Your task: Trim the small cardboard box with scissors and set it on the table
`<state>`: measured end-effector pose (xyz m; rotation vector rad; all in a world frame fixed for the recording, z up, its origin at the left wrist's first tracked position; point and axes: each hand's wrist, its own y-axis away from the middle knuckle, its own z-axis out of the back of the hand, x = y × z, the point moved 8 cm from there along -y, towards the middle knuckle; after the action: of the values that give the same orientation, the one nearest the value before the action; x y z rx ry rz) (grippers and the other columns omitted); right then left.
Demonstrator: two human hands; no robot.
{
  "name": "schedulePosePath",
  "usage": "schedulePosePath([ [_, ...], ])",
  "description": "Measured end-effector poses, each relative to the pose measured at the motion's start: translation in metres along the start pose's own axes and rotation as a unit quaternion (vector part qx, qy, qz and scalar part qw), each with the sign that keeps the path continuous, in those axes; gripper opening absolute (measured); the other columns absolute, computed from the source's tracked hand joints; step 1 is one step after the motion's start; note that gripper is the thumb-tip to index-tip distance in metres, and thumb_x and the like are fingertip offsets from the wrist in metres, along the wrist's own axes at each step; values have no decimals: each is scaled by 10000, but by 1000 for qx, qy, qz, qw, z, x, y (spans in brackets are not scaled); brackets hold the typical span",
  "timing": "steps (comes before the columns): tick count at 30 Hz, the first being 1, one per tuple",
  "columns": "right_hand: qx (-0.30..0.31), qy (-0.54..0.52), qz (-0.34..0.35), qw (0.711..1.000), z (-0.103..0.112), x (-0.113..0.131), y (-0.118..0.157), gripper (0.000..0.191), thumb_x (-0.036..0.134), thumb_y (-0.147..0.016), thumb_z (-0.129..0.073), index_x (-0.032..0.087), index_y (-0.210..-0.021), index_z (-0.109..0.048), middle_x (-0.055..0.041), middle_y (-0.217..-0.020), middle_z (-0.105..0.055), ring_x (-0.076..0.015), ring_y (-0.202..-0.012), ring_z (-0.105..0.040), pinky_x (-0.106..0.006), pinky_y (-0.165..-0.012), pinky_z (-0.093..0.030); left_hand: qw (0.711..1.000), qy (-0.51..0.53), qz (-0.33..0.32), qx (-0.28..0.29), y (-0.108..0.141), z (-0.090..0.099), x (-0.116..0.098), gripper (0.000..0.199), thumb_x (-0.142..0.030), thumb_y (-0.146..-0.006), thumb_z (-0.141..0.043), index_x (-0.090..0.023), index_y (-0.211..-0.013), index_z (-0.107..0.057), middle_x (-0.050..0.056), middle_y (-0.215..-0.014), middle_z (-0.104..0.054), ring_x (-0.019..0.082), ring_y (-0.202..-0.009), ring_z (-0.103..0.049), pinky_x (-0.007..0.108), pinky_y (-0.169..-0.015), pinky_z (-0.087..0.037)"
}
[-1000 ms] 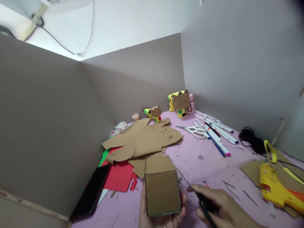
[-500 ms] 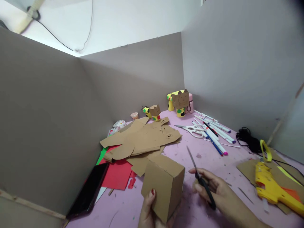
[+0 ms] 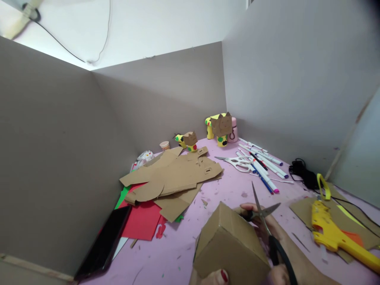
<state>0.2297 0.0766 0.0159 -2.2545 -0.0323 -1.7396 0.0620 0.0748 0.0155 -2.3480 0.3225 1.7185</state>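
A small brown cardboard box [image 3: 230, 241] is tilted with one corner up at the bottom middle of the head view. My left hand [image 3: 214, 278] grips it from below, its thumb with a red nail on the near face and its other fingers hidden. My right hand [image 3: 283, 241] is at the box's right side, holding black-handled scissors [image 3: 274, 241]. The scissor blades are spread apart and point up, away from me. Some right-hand fingers reach behind the box's right edge; whether they press on it I cannot tell.
Flat cardboard pieces [image 3: 178, 174] lie over red sheets [image 3: 141, 221], beside a phone [image 3: 103, 241]. Further back are white scissors [image 3: 237, 161], several markers [image 3: 267, 166] and cat-faced cardboard figures [image 3: 222, 124]. A yellow glue gun [image 3: 329, 233] lies on cardboard at right. Grey panels [image 3: 160, 91] enclose the table.
The box has moved right and nearer, and has turned so a corner points up. My right hand has come up to the box's side, and the scissors have gone from closed to spread.
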Motion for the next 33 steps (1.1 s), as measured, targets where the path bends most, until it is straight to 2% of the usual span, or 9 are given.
schedulePosePath([
  [7, -27, 46, 6, 999, 3, 22, -3, 653, 585, -653, -731, 293, -1176, -473, -95, -1179, -592, -295, -1066, -581, -362, -841, -491, 999, 8, 17, 26, -17, 12, 13, 747, -527, -535, -804, -215, -1188, -620, 137, -1313, -593, 420, -1381, -284, 534, -1119, -246],
  [10, 7, 43, 0, 999, -3, 24, -5, 598, 537, -648, -754, 296, -1140, -514, -57, -1085, -606, -252, -961, -604, -323, -786, -499, 999, 28, -7, 16, -23, 31, 14, 955, -643, -424, -796, -235, -1256, -565, 124, -1432, -479, 411, -1408, -222, 520, -1138, -201],
  [13, 72, -3, -11, 997, -20, 23, -1, 614, 560, -623, -762, 308, -1139, -543, -42, -1079, -591, -251, -979, -596, -336, -830, -489, 1000, 20, -9, 22, -18, 36, 14, 1084, -585, -331, -851, -275, -1314, -516, 100, -1474, -433, 429, -1396, -242, 520, -1118, -239],
  [17, 85, 16, -4, 996, -29, 20, 3, 708, 642, -567, -765, 295, -1154, -574, -60, -1070, -604, -289, -1022, -595, -381, -889, -467, 995, -68, 38, 58, -3, 21, 11, 968, -374, -443, -879, -236, -1327, -509, 122, -1409, -508, 445, -1350, -333, 550, -1091, -271],
  [21, 15, 116, 4, 993, -7, 15, -4, 783, 744, -522, -713, 284, -1146, -600, -72, -1069, -636, -295, -1023, -596, -370, -882, -471, 992, -113, -29, 48, 4, 16, -17, 872, -348, -562, -826, -215, -1348, -472, 150, -1417, -487, 415, -1333, -377, 520, -1099, -283],
  [25, -30, 239, -25, 970, 16, 8, -13, 444, 519, -813, -609, 228, -1147, -621, -42, -886, -657, -181, -730, -602, -273, -640, -491, 981, -175, -73, 43, 7, 17, -31, 854, -275, -620, -795, -244, -1382, -410, 144, -1462, -431, 393, -1364, -338, 487, -1090, -321],
  [27, -10, 279, -36, 959, 19, 7, -16, 371, 410, -783, -668, 215, -1098, -664, -3, -757, -639, -163, -653, -571, -257, -588, -459, 980, -183, -69, 24, 8, 18, -33, 844, -296, -619, -796, -237, -1374, -422, 144, -1461, -433, 401, -1367, -328, 484, -1095, -313],
  [30, 14, 331, -38, 943, 20, 12, -18, 332, 320, -711, -729, 253, -1035, -705, 5, -773, -653, -181, -688, -579, -279, -632, -442, 984, -167, -60, -12, 8, 17, -38, 847, -420, -602, -793, -242, -1352, -444, 136, -1438, -458, 405, -1358, -338, 470, -1092, -318],
  [33, 44, 445, -42, 893, 19, 19, -19, 333, 273, -725, -695, 290, -1057, -705, -10, -775, -661, -210, -710, -593, -309, -646, -419, 982, -185, -33, -4, 5, 10, -43, 911, -505, -563, -792, -243, -1352, -418, 136, -1432, -450, 388, -1342, -360, 459, -1076, -339],
])
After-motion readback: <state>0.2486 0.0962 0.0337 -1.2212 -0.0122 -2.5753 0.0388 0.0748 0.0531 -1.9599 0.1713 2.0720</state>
